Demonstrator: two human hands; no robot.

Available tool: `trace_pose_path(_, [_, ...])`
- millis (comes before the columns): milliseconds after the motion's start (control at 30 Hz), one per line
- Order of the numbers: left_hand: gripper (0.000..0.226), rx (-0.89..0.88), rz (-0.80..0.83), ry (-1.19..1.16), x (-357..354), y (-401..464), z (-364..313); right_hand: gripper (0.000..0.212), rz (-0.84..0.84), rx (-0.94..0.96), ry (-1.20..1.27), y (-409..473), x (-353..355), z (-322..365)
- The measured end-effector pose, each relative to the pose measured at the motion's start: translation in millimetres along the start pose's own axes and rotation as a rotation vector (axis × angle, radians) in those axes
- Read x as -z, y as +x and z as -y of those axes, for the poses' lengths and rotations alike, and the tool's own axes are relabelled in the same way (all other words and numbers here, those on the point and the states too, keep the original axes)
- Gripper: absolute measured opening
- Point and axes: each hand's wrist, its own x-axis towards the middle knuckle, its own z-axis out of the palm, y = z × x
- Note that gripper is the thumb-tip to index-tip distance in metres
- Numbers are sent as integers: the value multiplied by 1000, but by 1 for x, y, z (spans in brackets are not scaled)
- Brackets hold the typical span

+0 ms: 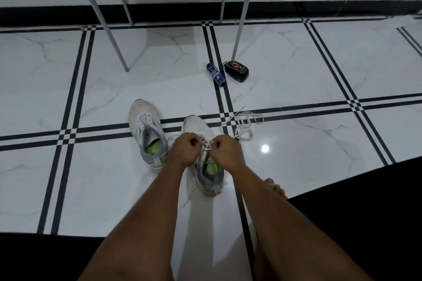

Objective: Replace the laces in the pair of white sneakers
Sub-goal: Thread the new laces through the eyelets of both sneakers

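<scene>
A lace [206,143] is worked at the upper eyelets of the right-hand white sneaker [203,157], which is set on the tiled floor [296,75] directly in front of a seated person. The strands are pinched on either side by the left hand [184,149] and the right hand [225,150], both curled tight around the cord. The step in hand appears to be a tightening or tying near the tongue; it is judged best done with equal tension drawn outward on both ends, so that the crossings are seated flat and no slack is left lower down. The second sneaker [146,130] is seen just to the left, unlaced, its grey collar and green insole exposed. A loose lace [243,124] is left in loops on the floor close by on the right; whether it is old or new cannot be told. The uppers look soft and meshed, the laces flat and woven, the marble-patterned tiles glossy and banded in black. A dark blue tube [215,74] and a black oval case [237,71] are seen farther off, beside a pale metal rack leg [238,27].
</scene>
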Motion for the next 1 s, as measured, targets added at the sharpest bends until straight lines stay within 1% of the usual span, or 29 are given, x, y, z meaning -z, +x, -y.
trace_pose_path(100, [20,-15,34,-48,-2,1,0,17,-11,17,16,-1,-1,-3])
trace_pose_path(167, [18,-27,39,-20,-2,1,-1,18,-12,53,9,-2,-2,-4])
trace_pose_path(233, [12,-61,36,48,-2,2,-3,17,-14,107,-13,-2,-4,-5])
trace_pose_path(333, [12,-127,39,178,-1,3,-9,18,-22,179,-29,-2,-8,-8])
trace_pose_path(400, [11,-136,48,275,1,4,-14,17,-26,201,-60,-2,-9,-8])
trace_pose_path(467, [10,-121,55,312,2,7,-16,17,-37,205,-70,-2,-9,-10])
trace_pose_path(500, [9,-93,42,265,1,6,-16,17,-42,207,-63,-2,-9,-10])
trace_pose_path(533, [10,-42,20,166,-1,5,-14,17,-49,211,-55,-1,-9,-11])
trace_pose_path(600, [19,129,-9,-132,-5,0,-8,18,-56,218,-42,-1,-11,-11])
trace_pose_path(667, [26,267,-36,-348,-9,-5,-2,18,-62,225,-31,-2,-12,-9])
trace_pose_path(733, [26,310,-60,-406,-9,-8,-2,18,-75,233,-28,-2,-13,-8])
trace_pose_path(800, [22,283,-75,-396,-7,-9,-6,18,-73,235,-38,-1,-14,-9])
trace_pose_path(900, [25,231,-57,-336,-6,-9,-10,18,-62,218,-38,-2,-16,-9])
trace_pose_path(1000, [22,244,-40,-425,-7,-8,-8,19,-87,163,31,-4,-17,-11])
